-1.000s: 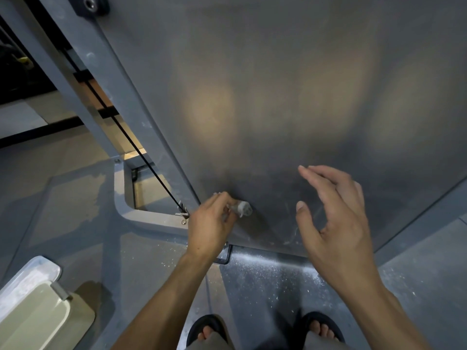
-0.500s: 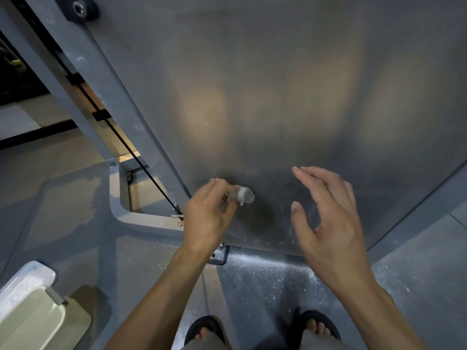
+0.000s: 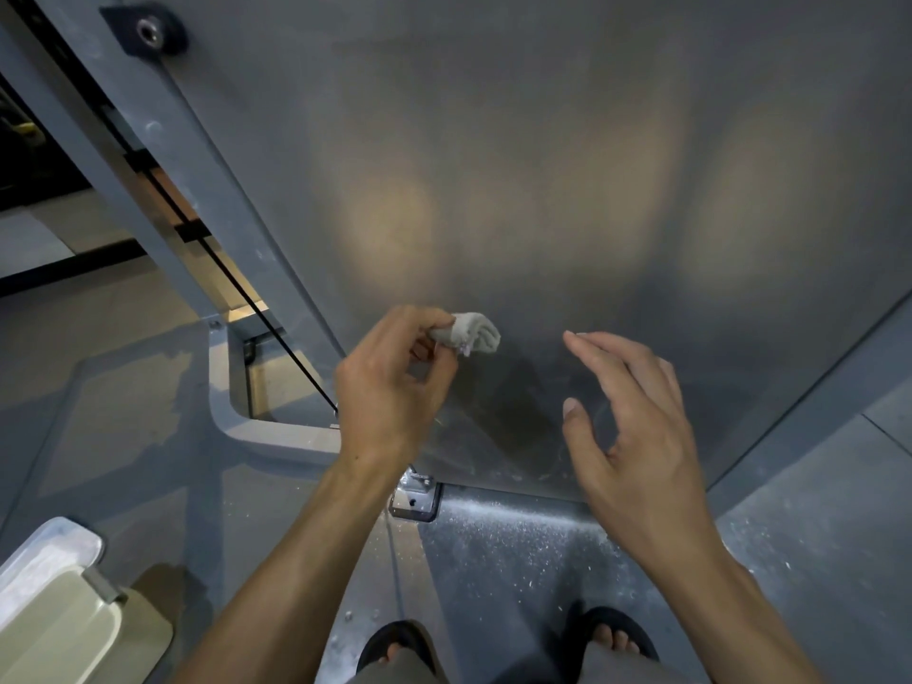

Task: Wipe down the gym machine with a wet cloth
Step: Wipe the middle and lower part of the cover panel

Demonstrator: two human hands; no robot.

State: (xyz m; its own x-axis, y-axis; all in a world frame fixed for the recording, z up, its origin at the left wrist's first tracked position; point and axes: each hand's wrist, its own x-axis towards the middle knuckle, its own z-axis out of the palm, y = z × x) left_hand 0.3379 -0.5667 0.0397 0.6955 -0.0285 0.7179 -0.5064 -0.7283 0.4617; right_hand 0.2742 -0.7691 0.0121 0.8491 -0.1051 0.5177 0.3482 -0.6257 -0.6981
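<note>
Down low against the gym machine's grey panel [image 3: 543,165], the left hand [image 3: 390,387] pinches a small wadded cloth [image 3: 471,334] between thumb and curled fingers [image 3: 419,318], the wad pressed to or just off the metal; contact cannot be told for certain. The cloth is pale grey and bunched, and sits near the panel's bottom edge, toward its left corner. Just below and right of it the panel shows a darker patch with faint streaks.

The right hand [image 3: 636,427] hovers beside it, to the right, apart from the cloth, fingers relaxed and slightly bent, thumb spread, holding nothing. Whether its fingertips touch the panel cannot be told.

Left of the panel runs a slanted grey frame post [image 3: 207,165] with a thin black cable [image 3: 276,338] alongside it, going down into a rectangular opening in the base [image 3: 232,412]. A black fitting with a bolt [image 3: 148,34] sits at the panel's top left corner. At the panel's bottom edge, under the left wrist, is a small metal bracket [image 3: 414,501].

The floor [image 3: 814,535] in front of the panel is grey and sprinkled with white specks. Two feet in black sandals [image 3: 395,644] stand at the lower edge of the view. A pale lidded bin [image 3: 54,609] sits at the bottom left corner.
</note>
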